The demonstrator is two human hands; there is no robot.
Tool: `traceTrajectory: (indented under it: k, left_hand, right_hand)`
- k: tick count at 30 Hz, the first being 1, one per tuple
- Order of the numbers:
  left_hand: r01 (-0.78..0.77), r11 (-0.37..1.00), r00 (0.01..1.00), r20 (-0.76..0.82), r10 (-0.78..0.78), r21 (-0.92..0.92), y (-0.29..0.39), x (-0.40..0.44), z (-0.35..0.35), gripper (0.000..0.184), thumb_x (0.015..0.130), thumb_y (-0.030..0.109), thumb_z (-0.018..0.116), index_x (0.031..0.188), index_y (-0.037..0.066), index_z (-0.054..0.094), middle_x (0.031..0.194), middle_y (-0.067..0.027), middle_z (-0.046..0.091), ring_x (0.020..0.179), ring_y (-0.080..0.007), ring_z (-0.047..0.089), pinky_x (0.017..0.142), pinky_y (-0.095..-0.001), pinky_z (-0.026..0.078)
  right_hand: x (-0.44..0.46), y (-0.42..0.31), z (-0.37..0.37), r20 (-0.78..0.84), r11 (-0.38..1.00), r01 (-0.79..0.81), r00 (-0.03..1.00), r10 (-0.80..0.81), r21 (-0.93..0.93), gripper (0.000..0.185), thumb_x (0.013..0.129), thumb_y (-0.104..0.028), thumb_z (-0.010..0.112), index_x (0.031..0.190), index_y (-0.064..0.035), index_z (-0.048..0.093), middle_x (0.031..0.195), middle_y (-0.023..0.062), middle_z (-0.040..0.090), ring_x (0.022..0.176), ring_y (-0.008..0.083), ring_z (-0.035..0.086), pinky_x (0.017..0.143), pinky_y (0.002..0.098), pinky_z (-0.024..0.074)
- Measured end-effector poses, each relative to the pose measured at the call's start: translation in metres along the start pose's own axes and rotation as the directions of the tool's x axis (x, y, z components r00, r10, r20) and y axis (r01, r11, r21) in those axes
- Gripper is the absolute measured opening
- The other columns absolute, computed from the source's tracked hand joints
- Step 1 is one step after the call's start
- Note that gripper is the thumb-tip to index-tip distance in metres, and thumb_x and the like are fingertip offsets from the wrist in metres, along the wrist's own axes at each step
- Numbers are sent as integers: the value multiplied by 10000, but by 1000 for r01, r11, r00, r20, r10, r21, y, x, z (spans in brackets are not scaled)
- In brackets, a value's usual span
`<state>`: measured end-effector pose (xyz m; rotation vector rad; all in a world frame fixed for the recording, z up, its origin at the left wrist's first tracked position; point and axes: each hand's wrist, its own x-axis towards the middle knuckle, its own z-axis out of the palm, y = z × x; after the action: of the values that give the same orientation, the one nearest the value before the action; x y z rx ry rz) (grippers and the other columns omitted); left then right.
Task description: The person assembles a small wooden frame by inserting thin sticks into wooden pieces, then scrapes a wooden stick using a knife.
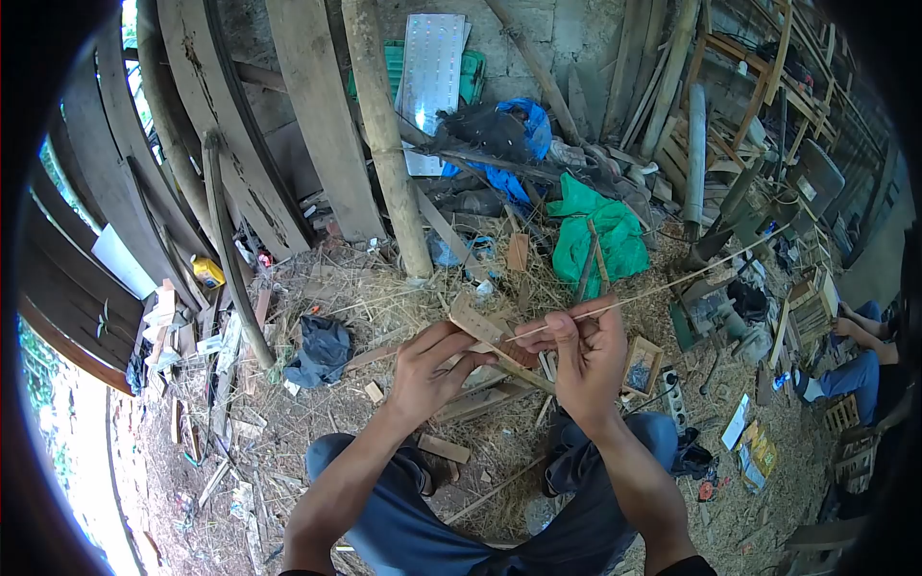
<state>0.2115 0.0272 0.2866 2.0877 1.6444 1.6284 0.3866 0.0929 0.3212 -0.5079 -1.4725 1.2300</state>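
Note:
My right hand is closed, thumb and fingers pinching a long thin bamboo strip that runs off toward the upper right. My left hand is closed in a pinch around the near end of the same strip. Just behind the fingertips, a narrow wooden board slants down to the right under the strip. Whether my left fingers also touch this board is hidden. Both hands are in front of my bent knees.
Wood offcuts and shavings litter the ground. A black plastic bag lies at left, a green bag ahead. A small wooden box and a power strip are near my right knee. Another person sits at far right.

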Motion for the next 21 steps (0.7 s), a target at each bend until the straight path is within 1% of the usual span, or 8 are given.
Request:
traceTrajectory:
  k: [6, 13, 16, 21]
  left_hand:
    - [-22, 1000, 1000, -15, 22, 3, -1, 1, 1, 236, 661, 40, 787, 871, 40, 680, 829, -66, 637, 676, -222, 642, 571, -323, 515]
    - [-18, 999, 1000, -8, 19, 30, 0, 0, -1, 230, 661, 48, 788, 866, 44, 683, 798, -57, 630, 657, -219, 632, 559, -326, 508]
    - [-19, 1000, 1000, -11, 19, 24, 0, 0, 0, 230, 659, 51, 788, 865, 45, 685, 788, -57, 625, 648, -219, 627, 553, -326, 503]
    - [-23, 999, 1000, -5, 24, 34, -1, 0, 0, 234, 652, 63, 793, 861, 50, 688, 775, -55, 618, 642, -218, 619, 552, -325, 499]
  right_hand:
    - [0, 0, -1, 22, 998, -9, 1000, 11, -59, 171, 961, -103, 507, 947, 24, 394, 825, 189, 662, 750, 180, 682, 636, 256, 552]
    - [0, 1, 0, 27, 999, 2, 1000, 0, -54, 177, 964, -108, 500, 951, 26, 385, 825, 191, 662, 752, 183, 683, 636, 256, 552]
    - [1, 0, 0, 22, 1000, -17, 1000, 18, -24, 180, 966, -113, 497, 951, 25, 382, 826, 194, 662, 755, 187, 684, 638, 257, 554]
    - [1, 1, -1, 30, 997, 3, 1000, -1, -79, 179, 962, -111, 505, 942, 20, 386, 811, 184, 668, 753, 192, 689, 631, 257, 557]
